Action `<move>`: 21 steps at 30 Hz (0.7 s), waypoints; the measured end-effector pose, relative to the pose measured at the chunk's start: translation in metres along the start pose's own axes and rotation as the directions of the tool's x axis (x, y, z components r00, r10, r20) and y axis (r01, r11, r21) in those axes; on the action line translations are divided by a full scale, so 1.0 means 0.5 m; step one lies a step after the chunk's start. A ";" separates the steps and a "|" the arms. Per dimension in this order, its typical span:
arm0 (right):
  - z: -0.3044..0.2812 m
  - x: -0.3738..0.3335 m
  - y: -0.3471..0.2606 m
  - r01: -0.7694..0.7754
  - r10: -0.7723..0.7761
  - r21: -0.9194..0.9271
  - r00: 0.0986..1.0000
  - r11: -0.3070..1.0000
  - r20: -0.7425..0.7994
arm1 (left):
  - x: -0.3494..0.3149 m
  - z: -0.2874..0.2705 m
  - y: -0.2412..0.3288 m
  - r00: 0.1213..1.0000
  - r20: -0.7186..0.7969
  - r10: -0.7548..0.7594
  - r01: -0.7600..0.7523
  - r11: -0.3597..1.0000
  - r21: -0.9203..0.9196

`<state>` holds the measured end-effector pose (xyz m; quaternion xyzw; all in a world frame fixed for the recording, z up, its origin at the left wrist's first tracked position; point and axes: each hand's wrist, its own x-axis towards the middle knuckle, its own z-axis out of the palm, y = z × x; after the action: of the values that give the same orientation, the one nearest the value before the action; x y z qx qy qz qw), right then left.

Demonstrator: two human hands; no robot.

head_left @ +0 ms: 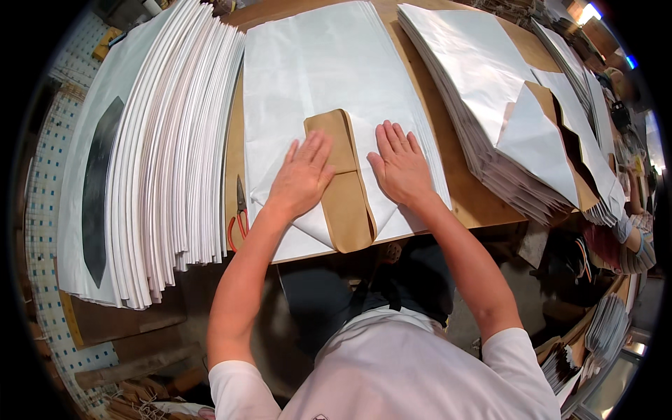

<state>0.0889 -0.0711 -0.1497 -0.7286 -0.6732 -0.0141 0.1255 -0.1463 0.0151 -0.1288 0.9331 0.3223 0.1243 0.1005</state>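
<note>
1. My left hand (301,175): palm down, fingers extended, released, grasping nothing; fingertips and thumb lie over the left edge of the brown panel (348,203).
2. My right hand (402,164): also flat and unclenched, nothing gripped; rests on white paper just beside the panel's right edge, thumb toward it.
3. Brown panel, 1: long, narrow, crossed by 1 dark seam; lies between my 2 hands. Long axis runs from my body toward the far side, far end leaning slightly left, near end at the table's front edge. Left hand is the nearer, overlapping it.
4. White paper stack (315,63): beneath panel and hands, reaching away from me.
5. Scissors (241,208), 1: red handles, left of that stack, blades pointing away.
6. Left pile (171,140): many white layers, 1 dark elongated patch.
7. Right pile (465,59): white, brown-and-white folded piece on top.
8. Table (465,199): brown, visible between stack and right pile.
</note>
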 end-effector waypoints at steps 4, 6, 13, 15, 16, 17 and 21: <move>0.005 0.000 0.002 0.008 -0.008 0.014 0.999 1.000 -0.034 | 0.036 -0.010 0.033 0.972 0.075 0.221 -0.214 0.972 -0.092; 0.007 0.000 0.000 0.014 -0.011 0.049 0.998 0.999 -0.061 | 0.037 -0.008 0.037 0.964 0.096 0.249 -0.246 0.968 -0.047; 0.001 -0.005 0.004 0.022 -0.017 0.053 0.996 0.998 -0.086 | 0.040 0.011 0.035 0.950 0.085 0.302 -0.304 0.953 0.013; -0.006 -0.009 0.001 0.043 -0.038 0.040 0.992 0.998 -0.121 | 0.038 0.015 0.035 0.950 0.095 0.296 -0.298 0.954 0.009; -0.013 -0.021 -0.002 0.033 -0.028 0.047 0.993 0.998 -0.111 | 0.036 0.017 0.034 0.951 0.099 0.292 -0.294 0.956 0.006; -0.020 -0.046 -0.009 0.023 -0.017 0.055 0.995 0.998 -0.101 | 0.038 0.018 0.032 0.949 0.097 0.298 -0.300 0.954 0.002; -0.036 -0.215 -0.105 0.019 -0.017 0.166 1.000 0.986 -0.018 | 0.032 0.019 0.029 0.949 0.095 0.301 -0.301 0.954 -0.016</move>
<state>0.0301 -0.1767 -0.1438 -0.7093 -0.6775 0.0350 0.1914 -0.1230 0.0132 -0.1311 0.9761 0.1710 0.0931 0.0962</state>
